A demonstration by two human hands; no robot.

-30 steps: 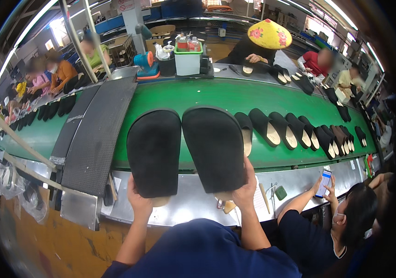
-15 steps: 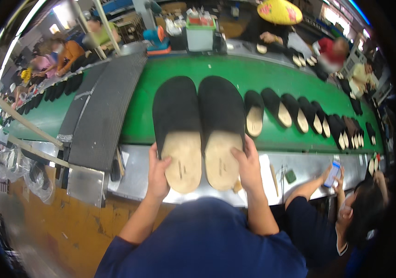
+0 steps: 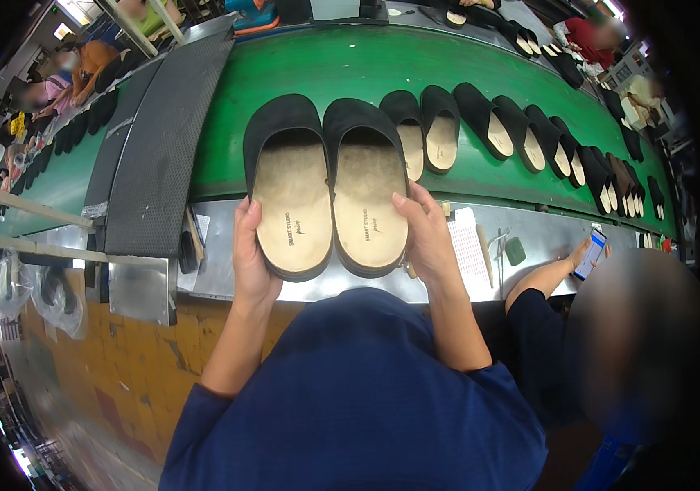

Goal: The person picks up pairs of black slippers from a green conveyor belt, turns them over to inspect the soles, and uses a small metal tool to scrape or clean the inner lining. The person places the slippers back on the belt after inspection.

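A pair of black clogs with beige insoles is held up side by side before me, toes pointing away and the openings facing me. My left hand [image 3: 253, 254] grips the left clog [image 3: 291, 188] by its outer side near the heel, thumb along the insole edge. Around the outer side of the right clog [image 3: 366, 188] my right hand [image 3: 425, 233] is closed, its thumb on the rim. The two clogs touch along their inner sides. Fingers under the soles are hidden.
A green conveyor belt [image 3: 284, 69] carries a row of black clogs [image 3: 493, 123] to the right. The metal ledge [image 3: 219, 270] holds a paper sheet [image 3: 466, 245], a green block [image 3: 515, 251] and tools. At right a person holds a phone [image 3: 591, 252]. A black ramp [image 3: 162, 147] stands left.
The clogs have tilted so that their openings and insoles show more, and my hands have shifted slightly left and up in view. Another clog now shows behind the right one.
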